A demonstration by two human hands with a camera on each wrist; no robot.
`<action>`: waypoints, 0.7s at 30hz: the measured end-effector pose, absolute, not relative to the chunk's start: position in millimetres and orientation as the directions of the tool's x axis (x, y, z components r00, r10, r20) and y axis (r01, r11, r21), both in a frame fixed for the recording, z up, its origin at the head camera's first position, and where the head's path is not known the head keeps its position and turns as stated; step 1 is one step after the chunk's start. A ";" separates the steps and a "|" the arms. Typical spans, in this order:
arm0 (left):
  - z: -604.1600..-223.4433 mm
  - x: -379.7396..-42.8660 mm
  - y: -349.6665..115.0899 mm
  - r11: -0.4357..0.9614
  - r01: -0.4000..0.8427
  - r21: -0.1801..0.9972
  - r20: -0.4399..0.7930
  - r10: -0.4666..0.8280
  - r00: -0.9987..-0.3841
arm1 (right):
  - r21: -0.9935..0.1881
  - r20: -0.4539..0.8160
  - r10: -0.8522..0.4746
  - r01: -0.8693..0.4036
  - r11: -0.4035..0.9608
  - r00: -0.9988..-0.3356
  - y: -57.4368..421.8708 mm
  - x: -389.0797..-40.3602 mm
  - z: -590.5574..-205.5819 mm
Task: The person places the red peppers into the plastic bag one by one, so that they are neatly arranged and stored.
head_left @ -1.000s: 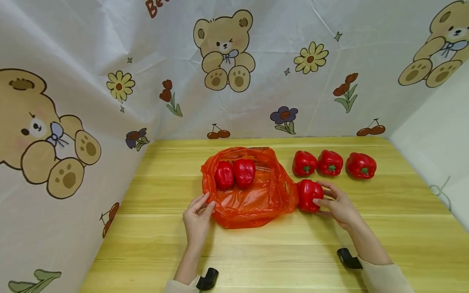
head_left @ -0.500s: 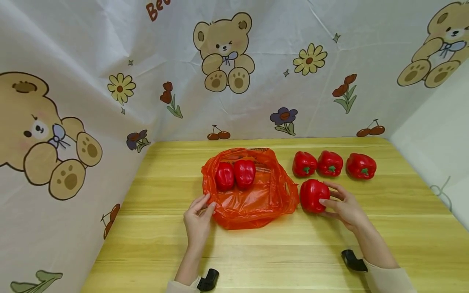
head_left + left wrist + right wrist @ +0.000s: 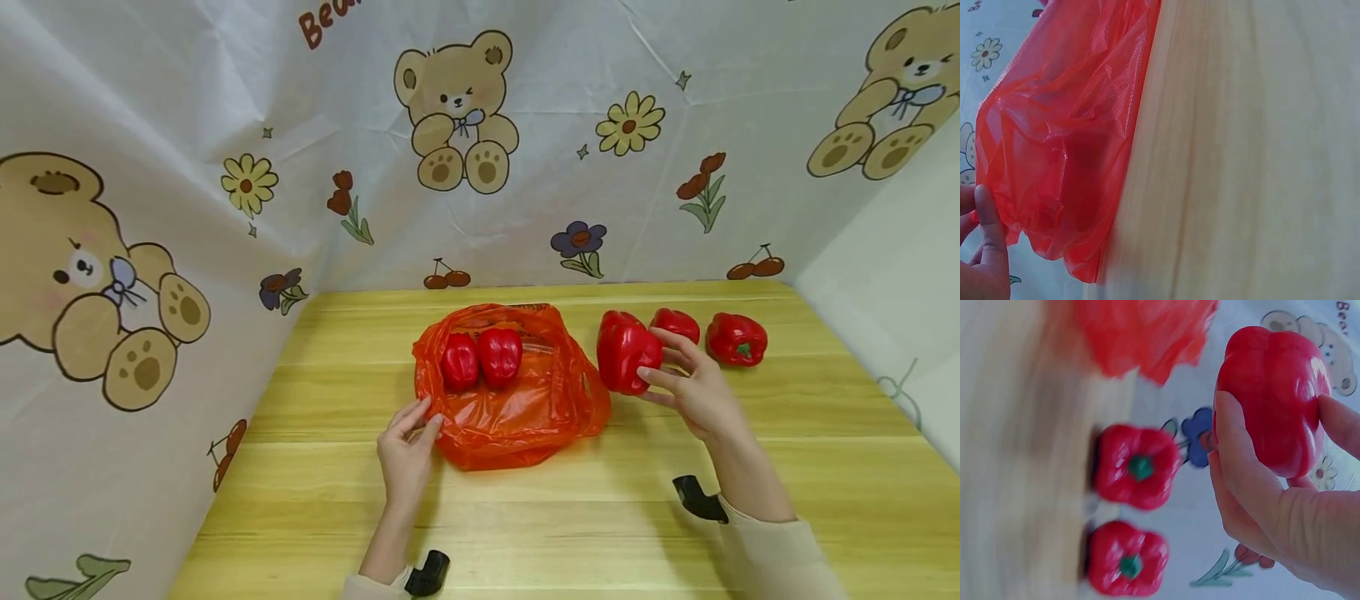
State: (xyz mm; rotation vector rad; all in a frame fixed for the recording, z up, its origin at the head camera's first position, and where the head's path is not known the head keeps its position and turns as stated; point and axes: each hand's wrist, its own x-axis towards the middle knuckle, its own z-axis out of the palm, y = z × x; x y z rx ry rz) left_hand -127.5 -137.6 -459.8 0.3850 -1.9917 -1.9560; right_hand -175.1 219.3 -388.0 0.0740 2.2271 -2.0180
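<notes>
An orange-red plastic bag (image 3: 517,425) lies with its mouth spread on the table. Two red bell peppers (image 3: 500,358) rest inside it. At the bag's left rim, my left hand (image 3: 407,458) pinches the film between thumb and fingers; in the left wrist view this hand (image 3: 985,256) is partly cut off, beside the crinkled bag (image 3: 1079,125). Just right of the bag, my right hand (image 3: 697,396) holds another red bell pepper (image 3: 630,354) above the table. In the right wrist view, thumb and fingers grip that pepper (image 3: 1269,394) from its sides.
At the back right, a bell pepper with a green stem (image 3: 737,340) lies on the wooden table (image 3: 525,533). Another bell pepper (image 3: 675,323) is partly covered by my right hand, and one is mostly hidden behind the held pepper. A bear-printed cloth (image 3: 540,200) hangs behind.
My right hand first drew the bell pepper slightly right, away from the bag's edge, then raised it off the table. My left hand stays at the bag's rim.
</notes>
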 end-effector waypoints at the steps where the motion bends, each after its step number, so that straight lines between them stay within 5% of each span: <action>1: -460.0 -127.3 -137.6 0.025 0.033 0.999 0.040 -0.408 -0.912 | -0.988 -0.129 -0.055 0.123 0.095 -0.990 214.7 -176.2 -385.1; 21: -459.0 -126.7 -138.1 0.021 0.048 0.999 0.053 -0.410 -0.910 | -0.995 -0.103 -0.098 0.101 0.020 -0.990 124.7 -208.4 -368.6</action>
